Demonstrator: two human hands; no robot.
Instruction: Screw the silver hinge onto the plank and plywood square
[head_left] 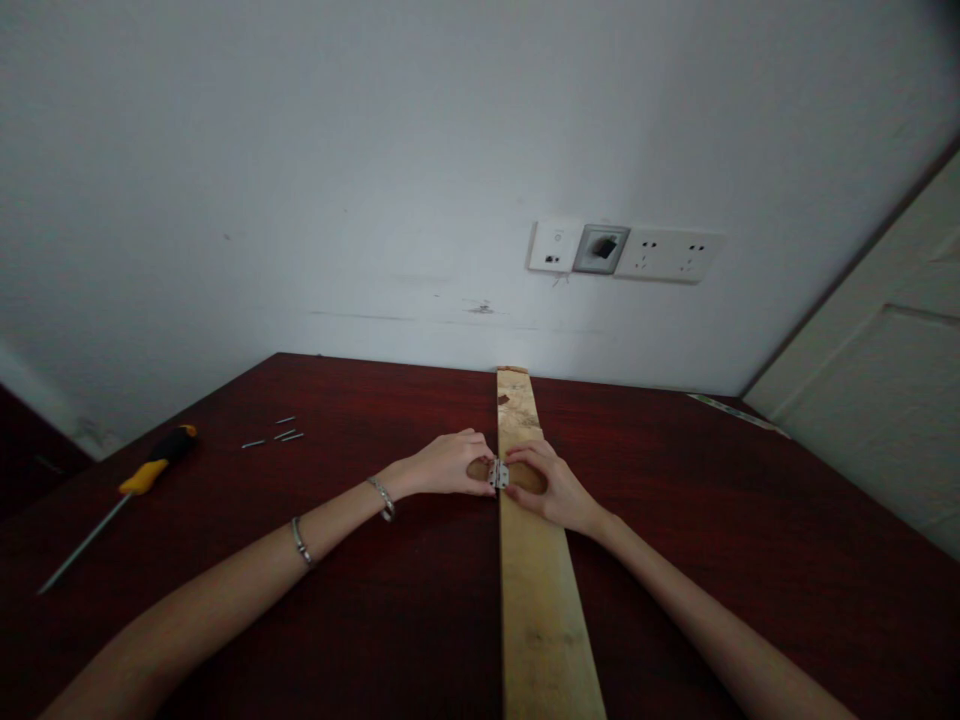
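Note:
A long pale wooden plank (540,590) lies on the dark red table (337,580), running away from me toward the wall. A small silver hinge (498,474) sits at the plank's left edge. My left hand (450,463) is closed beside the plank, fingertips pinching the hinge's left side. My right hand (547,482) rests on the plank, fingers curled and pressing the hinge from the right. Two bracelets show on my left forearm.
A yellow-and-black screwdriver (127,495) lies at the table's left. Several small screws (274,435) lie beyond it. Wall sockets (626,252) sit above the table's far edge. A pale door (877,390) stands at the right.

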